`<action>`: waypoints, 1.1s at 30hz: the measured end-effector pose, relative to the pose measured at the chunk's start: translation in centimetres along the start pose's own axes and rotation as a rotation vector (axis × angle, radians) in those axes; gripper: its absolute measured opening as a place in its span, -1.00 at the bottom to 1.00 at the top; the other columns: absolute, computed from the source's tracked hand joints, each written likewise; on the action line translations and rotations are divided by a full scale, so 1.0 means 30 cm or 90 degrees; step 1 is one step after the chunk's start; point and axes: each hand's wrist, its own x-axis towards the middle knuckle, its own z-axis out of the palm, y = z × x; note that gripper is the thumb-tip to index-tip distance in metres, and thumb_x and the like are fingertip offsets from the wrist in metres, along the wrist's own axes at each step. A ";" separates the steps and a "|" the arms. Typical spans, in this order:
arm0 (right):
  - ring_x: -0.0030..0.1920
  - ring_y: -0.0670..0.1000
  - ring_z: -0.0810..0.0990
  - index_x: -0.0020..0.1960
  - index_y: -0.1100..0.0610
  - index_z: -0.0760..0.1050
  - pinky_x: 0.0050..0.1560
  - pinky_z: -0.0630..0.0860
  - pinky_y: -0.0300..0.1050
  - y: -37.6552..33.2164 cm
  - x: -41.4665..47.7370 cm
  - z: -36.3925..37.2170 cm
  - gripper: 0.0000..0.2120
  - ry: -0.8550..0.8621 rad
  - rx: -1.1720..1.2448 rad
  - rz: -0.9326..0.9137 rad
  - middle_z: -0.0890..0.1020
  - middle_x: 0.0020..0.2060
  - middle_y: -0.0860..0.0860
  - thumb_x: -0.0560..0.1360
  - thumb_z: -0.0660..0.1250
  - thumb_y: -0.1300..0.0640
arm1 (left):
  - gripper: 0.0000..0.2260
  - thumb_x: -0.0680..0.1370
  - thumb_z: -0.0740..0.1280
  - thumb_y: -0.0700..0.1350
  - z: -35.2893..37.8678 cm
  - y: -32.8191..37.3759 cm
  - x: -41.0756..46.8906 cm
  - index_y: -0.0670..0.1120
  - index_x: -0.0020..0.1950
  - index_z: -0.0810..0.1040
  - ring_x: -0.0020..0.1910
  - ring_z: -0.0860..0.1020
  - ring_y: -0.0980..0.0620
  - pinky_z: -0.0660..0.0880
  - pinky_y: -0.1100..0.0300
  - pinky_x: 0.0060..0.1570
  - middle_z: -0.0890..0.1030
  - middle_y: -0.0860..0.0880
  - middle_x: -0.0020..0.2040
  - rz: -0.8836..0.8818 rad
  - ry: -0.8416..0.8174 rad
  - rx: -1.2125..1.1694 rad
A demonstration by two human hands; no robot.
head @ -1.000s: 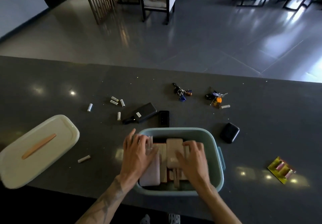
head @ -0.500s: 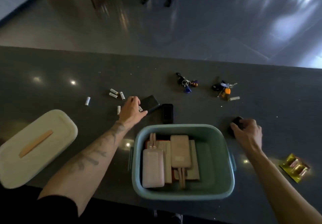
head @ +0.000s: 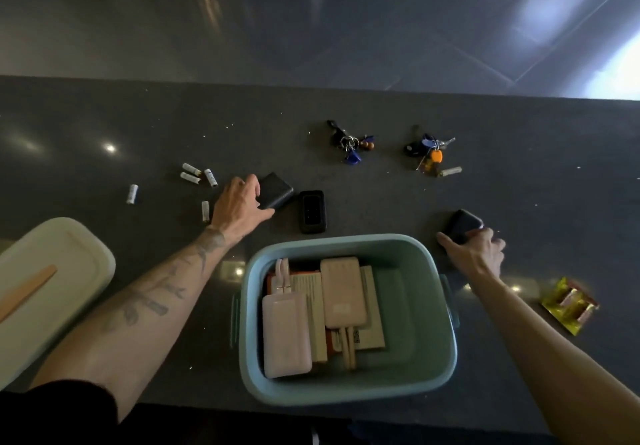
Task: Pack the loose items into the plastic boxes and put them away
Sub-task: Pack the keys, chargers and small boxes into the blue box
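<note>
A teal plastic box (head: 429,368) stands at the near edge of the dark table, holding pale power banks and flat packs. My left hand (head: 239,205) grips a black rectangular power bank (head: 277,190) behind the box's left corner. My right hand (head: 476,254) holds a small black rounded case (head: 462,224), tilted up off the table, just right of the box. A black device (head: 312,211) lies flat between the two hands. Several white batteries (head: 197,176) are scattered left of my left hand.
A cream lid with a wooden handle (head: 52,281) lies at the near left. Two key bunches (head: 353,144) (head: 429,151) and a lone battery (head: 452,170) lie farther back. A yellow battery pack (head: 571,304) sits at the right. The table's far edge meets a grey floor.
Both hands left the box's contents and reached outward. The left one took hold of the black power bank; the right one closed on the small black case and tilted it up.
</note>
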 end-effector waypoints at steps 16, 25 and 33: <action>0.27 0.32 0.34 0.18 0.19 0.38 0.17 0.41 0.19 0.031 -0.153 -0.016 -0.49 0.027 -0.005 -0.025 0.36 0.23 0.25 0.38 0.48 -0.02 | -0.53 0.35 0.42 0.39 -0.225 0.291 -0.593 0.13 -0.06 0.30 -0.22 0.46 0.18 0.41 0.35 -0.38 0.39 0.11 -0.09 0.009 0.116 -0.188; 0.12 0.13 0.40 0.18 0.01 0.40 -0.01 0.35 -0.02 0.030 -0.436 -0.209 -0.51 0.095 0.066 -0.196 0.32 0.05 -0.01 0.33 0.47 -0.07 | -0.55 0.40 0.27 0.41 0.003 0.436 -0.762 0.07 -0.07 0.31 0.15 0.48 -0.07 0.49 -0.01 0.13 0.48 -0.04 0.05 0.015 0.066 -0.042; 0.03 -0.01 0.32 0.16 -0.05 0.33 -0.20 0.36 -0.13 -0.003 -0.708 -0.150 -0.53 0.030 -0.022 -0.325 0.32 0.06 -0.04 0.36 0.48 -0.07 | -0.43 0.47 0.20 0.39 0.048 0.463 -0.729 -0.06 0.18 0.46 0.37 0.43 -0.19 0.40 -0.08 0.33 0.45 -0.24 0.37 -0.055 0.076 0.019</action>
